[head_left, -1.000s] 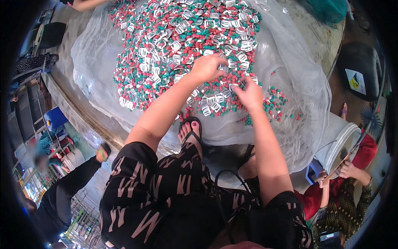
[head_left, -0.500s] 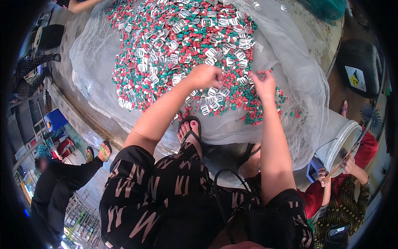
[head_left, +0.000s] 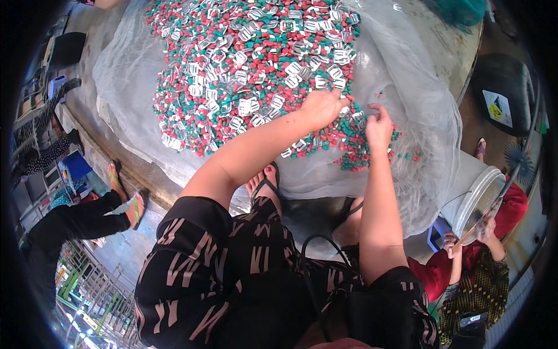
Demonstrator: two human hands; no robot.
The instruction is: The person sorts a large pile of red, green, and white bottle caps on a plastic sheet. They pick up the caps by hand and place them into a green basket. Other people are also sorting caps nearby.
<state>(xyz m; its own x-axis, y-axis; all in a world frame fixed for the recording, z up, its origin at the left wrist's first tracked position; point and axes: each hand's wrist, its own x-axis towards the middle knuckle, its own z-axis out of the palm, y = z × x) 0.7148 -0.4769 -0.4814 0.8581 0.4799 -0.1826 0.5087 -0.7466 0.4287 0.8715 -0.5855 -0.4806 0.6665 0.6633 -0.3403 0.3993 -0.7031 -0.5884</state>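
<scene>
A broad pale grey hard surface (head_left: 107, 131) is covered by a rumpled translucent white mesh sheet (head_left: 131, 75), on which a wide heap of small red, green and white pieces mixed with flat slotted silvery-white buckles (head_left: 250, 64) is spread at the centre and top of the view. Beyond it, at the right, a black container with a yellow-marked label (head_left: 505, 70) and a grey-white plastic bucket (head_left: 493, 186) are seen, the latter gripped by a co-worker's hands (head_left: 455, 245); at the left, a co-worker's sandalled foot (head_left: 136, 209) is seen beyond the surface's brownish edge. Wide margins of bare mesh are found left and right of the heap, while the near side is narrowed by the wearer's foot in a black flip-flop (head_left: 264, 185). The left hand (head_left: 322, 110) is lowered over the heap's near right part, its fingers extended at the pieces; whether anything is held cannot be told. The right hand (head_left: 379, 129) is held just beside the heap's right edge, thumb and forefinger parted. The two hands are kept near each other but apart, with a narrow gap between.
</scene>
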